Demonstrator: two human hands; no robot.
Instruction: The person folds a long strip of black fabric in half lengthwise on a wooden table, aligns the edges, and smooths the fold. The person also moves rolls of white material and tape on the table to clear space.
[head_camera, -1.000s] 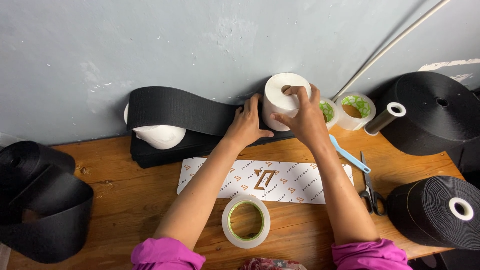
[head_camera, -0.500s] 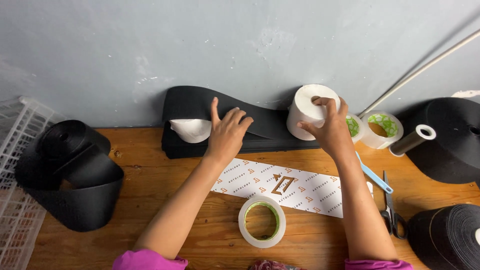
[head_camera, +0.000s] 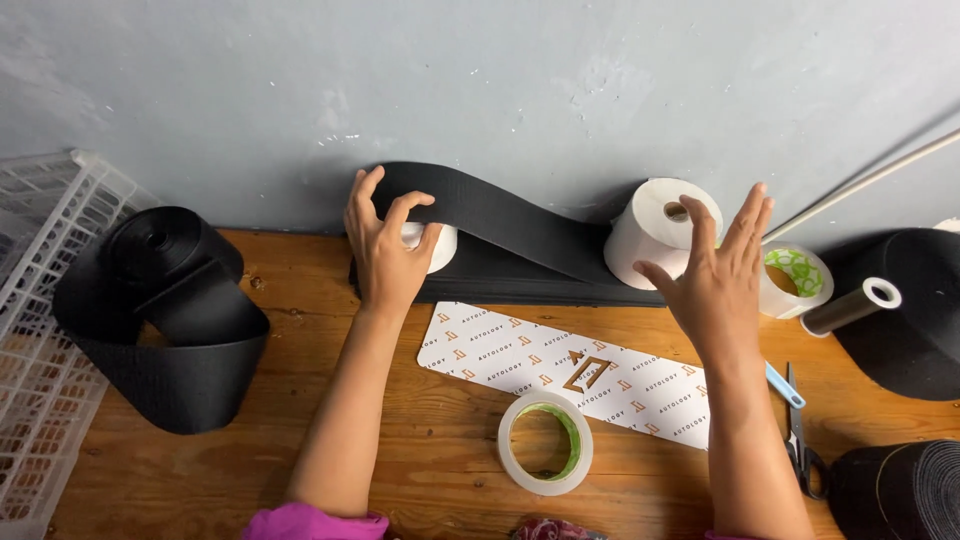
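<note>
left hand (head_camera: 385, 250) fingers pinch the black webbing strap (head_camera: 480, 215) over a white roll (head_camera: 432, 245); right hand (head_camera: 712, 275), fingers spread, hovers by the larger white roll (head_camera: 650, 235) on the tabletop (head_camera: 300, 420).

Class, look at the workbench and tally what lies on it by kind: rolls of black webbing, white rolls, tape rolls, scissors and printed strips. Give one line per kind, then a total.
Black webbing rolls: 4
White rolls: 2
Tape rolls: 2
Scissors: 1
Printed strips: 1
Total: 10

Black webbing strip (head_camera: 500, 215), white roll (head_camera: 655, 235), white card with orange pattern (head_camera: 580, 372), green-lined clear tape (head_camera: 545, 443)
</note>
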